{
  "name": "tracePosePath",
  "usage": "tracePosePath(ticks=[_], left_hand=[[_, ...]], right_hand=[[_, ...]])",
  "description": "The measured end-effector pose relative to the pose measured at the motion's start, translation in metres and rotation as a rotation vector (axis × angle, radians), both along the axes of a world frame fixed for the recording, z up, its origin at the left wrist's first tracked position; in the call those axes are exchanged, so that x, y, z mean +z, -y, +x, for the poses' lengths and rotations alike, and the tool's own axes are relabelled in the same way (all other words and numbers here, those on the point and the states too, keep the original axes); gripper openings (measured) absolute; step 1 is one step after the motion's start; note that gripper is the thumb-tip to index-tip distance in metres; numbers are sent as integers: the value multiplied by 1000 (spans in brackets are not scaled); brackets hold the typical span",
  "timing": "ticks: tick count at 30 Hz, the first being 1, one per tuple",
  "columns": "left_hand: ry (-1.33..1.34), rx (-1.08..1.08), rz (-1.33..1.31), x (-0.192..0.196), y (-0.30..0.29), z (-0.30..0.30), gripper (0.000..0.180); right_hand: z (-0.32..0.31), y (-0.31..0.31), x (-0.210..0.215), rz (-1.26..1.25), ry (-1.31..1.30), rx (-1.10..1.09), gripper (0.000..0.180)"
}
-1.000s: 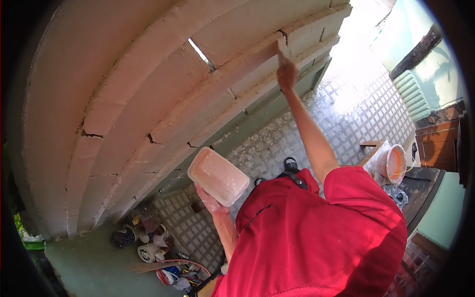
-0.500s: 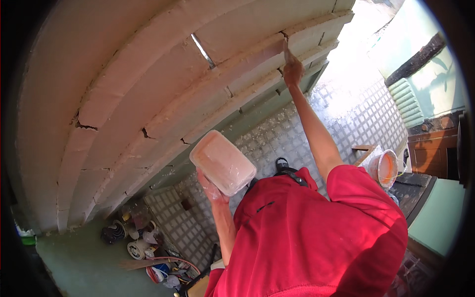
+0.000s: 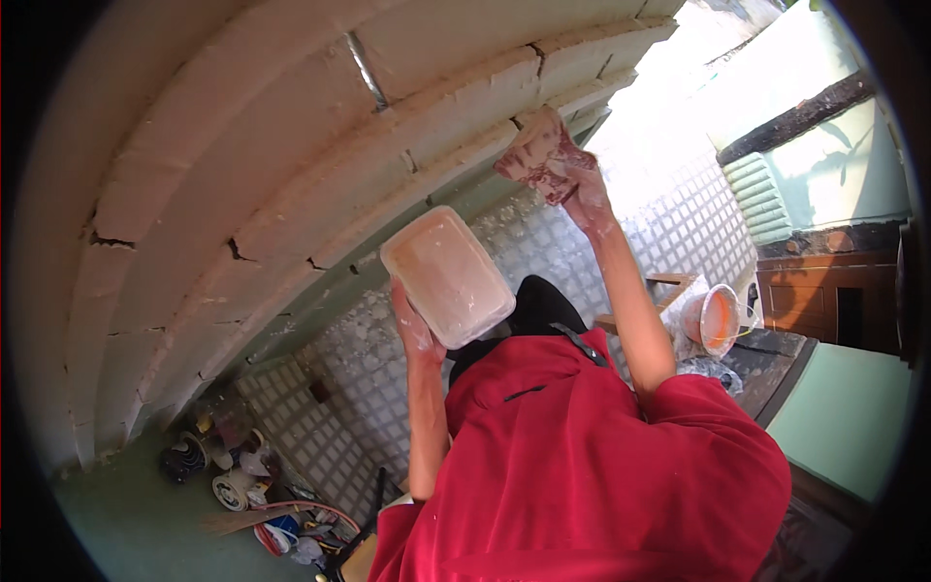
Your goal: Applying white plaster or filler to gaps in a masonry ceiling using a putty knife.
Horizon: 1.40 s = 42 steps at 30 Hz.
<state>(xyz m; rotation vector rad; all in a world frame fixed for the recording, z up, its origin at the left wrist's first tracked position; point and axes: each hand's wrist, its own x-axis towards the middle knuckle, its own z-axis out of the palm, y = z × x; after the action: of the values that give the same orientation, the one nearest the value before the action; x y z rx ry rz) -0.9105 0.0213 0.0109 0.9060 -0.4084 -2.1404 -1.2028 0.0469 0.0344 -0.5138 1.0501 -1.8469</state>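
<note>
My left hand [image 3: 417, 325] is closed on the side of a pale rectangular plastic tub [image 3: 448, 276], held at chest height with its wide face toward me. Whitish smears mark the tub; how much is inside I cannot make out. My right hand [image 3: 587, 194] grips a broad, flat putty scraper [image 3: 545, 157], its reddish face streaked with white paste. The scraper stands out in front of the pale block wall [image 3: 291, 165]; whether its edge touches the blocks I cannot tell. Cracks and open joints run between the blocks, with a bright slot [image 3: 366, 70] higher up.
A white bucket with an orange inside [image 3: 718, 320] stands on a dark bench [image 3: 771, 364] at right. Cans, a broom [image 3: 238, 521] and other clutter lie at lower left. Tiled floor [image 3: 669, 218] stretches below; a brown wooden door [image 3: 824, 301] is at far right.
My right hand has drawn the scraper down and back from the crack high on the wall, turning its broad face into view. The tub has risen slightly; the whole view has shifted.
</note>
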Motion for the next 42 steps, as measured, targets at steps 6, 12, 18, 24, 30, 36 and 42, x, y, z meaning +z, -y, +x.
tracePosePath(ticks=[6, 12, 18, 24, 30, 36, 42], left_hand=[[47, -6, -45, 5, -4, -64, 65], [-119, 48, -20, -17, -14, -154, 66], [-32, 85, -70, 19, -30, -244, 65], [-152, 14, -44, 14, -46, -289, 66], [-63, 15, -63, 10, -52, -311, 66], [-151, 15, -95, -8, -51, -312, 64], [-155, -2, -174, -30, -42, -298, 59]], right_hand=[[-49, -41, 14, 43, 191, -64, 47], [-116, -58, 22, 129, 88, -33, 34], [-163, -64, 76, 304, -807, 196, 35], [-185, -31, 93, 264, -1362, 633, 39], [-199, -13, 72, 254, -1508, 655, 46], [-188, -7, 64, 406, -1451, 696, 50], [-172, -2, 51, 373, -1418, 652, 49]])
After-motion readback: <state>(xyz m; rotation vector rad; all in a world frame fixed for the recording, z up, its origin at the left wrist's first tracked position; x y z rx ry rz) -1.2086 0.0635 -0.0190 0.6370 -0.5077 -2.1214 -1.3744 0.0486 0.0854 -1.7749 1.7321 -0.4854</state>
